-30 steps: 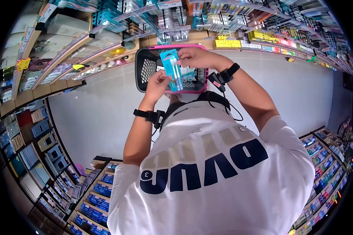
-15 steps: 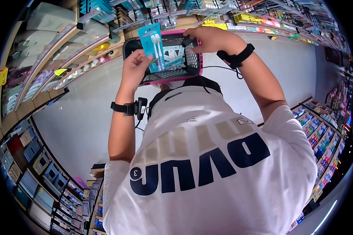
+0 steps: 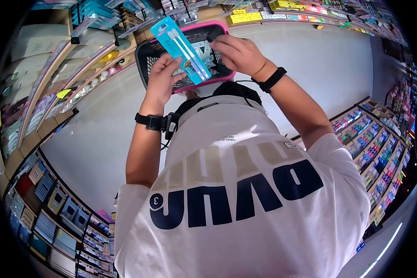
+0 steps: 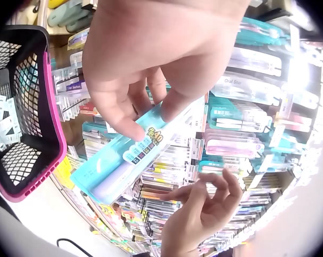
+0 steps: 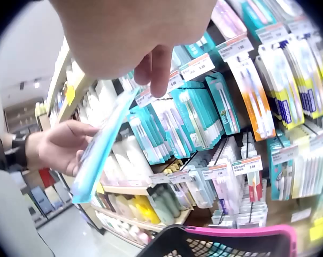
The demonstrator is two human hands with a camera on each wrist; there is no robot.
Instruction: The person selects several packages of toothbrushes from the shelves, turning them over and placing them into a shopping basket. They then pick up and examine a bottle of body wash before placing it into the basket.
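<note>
The toothbrush pack (image 3: 183, 48), a long turquoise card with two white brushes under clear plastic, is held tilted in the air just above the basket (image 3: 148, 55). The left hand (image 3: 164, 78) grips it at its lower edge, thumb and fingers curled round the card. The right hand (image 3: 238, 53) hovers beside the pack's lower end, over the basket's right half; its fingers are loosely bent and it holds nothing, and the pictures do not settle whether a fingertip touches the pack.

The basket is black plastic mesh with a pink rim, and it sits in front of the person's chest, below the pack. Inside it lie several pale carded packets against the mesh bottom; what they are is too small to tell.

Beyond the basket, shelves (image 5: 215, 139) carry rows of hanging toothbrush packs in turquoise, yellow and pink, with price tags along the rails. To the basket's left, lower shelves hold bottles (image 5: 151, 209) in pale and yellow tones.
</note>
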